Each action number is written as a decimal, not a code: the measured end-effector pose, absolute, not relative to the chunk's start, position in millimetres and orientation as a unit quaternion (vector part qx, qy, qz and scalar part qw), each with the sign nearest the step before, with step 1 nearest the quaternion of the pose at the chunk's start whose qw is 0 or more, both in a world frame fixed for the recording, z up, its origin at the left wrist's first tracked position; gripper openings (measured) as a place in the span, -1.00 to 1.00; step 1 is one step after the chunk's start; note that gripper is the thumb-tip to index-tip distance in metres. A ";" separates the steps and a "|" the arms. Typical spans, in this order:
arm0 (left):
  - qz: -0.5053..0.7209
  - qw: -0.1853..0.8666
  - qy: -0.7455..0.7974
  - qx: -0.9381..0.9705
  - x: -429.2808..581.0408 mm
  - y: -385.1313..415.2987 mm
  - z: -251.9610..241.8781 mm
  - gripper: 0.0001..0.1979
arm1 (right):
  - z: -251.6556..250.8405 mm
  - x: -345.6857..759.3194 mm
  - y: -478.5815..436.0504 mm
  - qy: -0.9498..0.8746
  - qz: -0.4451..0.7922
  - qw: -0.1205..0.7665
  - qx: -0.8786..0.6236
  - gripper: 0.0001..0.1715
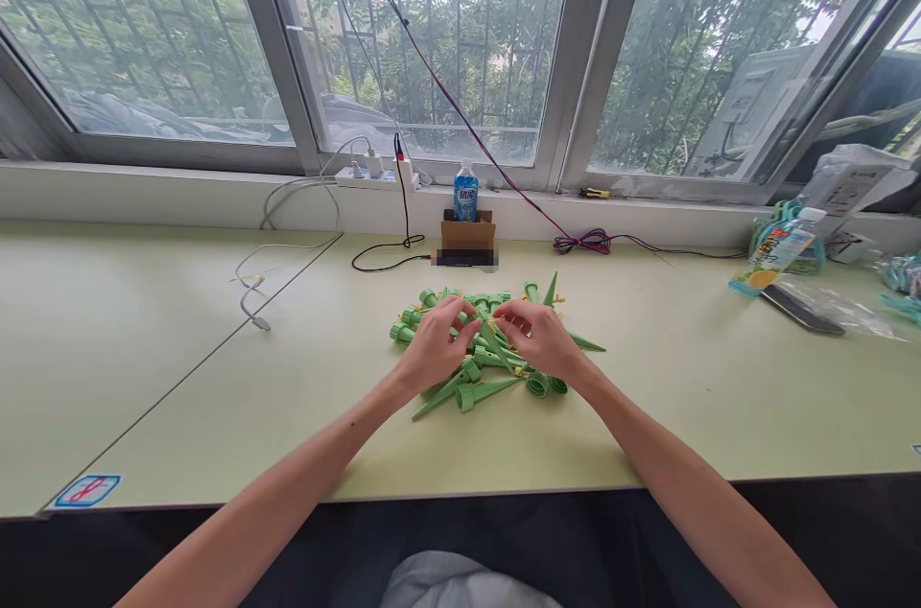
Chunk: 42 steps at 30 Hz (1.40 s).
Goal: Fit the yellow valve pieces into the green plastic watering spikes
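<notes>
A heap of green plastic watering spikes [486,389] with small yellow valves lies on the table under both hands. One green watering spike [496,339] slants between my fingertips, its point toward me. My left hand [440,339] is closed in a loose pinch at its upper end; the fingers partly hide the contact. From the other side, my right hand [538,336] pinches at a small yellow valve [493,325] on this spike. Loose spikes lie about both hands, some pointing outward, and two show their round open ends near my right wrist.
Behind the heap stand a small cardboard box [467,232] and a blue bottle [465,193]. Cables [586,242] and a power strip [375,178] are along the window ledge. At right are a drink bottle [777,253], a phone [801,309] and plastic bags. A white cable [253,301] lies left.
</notes>
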<state>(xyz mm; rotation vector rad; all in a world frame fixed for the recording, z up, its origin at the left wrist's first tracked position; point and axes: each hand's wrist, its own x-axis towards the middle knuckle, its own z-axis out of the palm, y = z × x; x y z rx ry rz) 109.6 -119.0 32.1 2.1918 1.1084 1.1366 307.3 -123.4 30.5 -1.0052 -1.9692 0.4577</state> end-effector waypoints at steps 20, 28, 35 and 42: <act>0.432 0.605 0.347 0.571 108.8 -120.8 45.7 -0.67 | 30.9 306.6 -124.7 -0.809 0.182 0.408 -0.381 -0.78; 0.425 0.609 0.370 0.558 111.5 -124.5 49.2 -0.60 | 32.3 305.8 -127.1 -0.821 0.212 0.390 -0.359 -0.81; 0.417 0.567 0.407 0.582 110.4 -125.3 49.6 -0.57 | 33.7 305.1 -129.8 -0.836 0.219 0.372 -0.339 -0.78; 0.427 0.561 0.412 0.576 110.1 -125.1 48.8 -0.61 | 30.2 305.0 -127.5 -0.827 0.216 0.380 -0.354 -0.80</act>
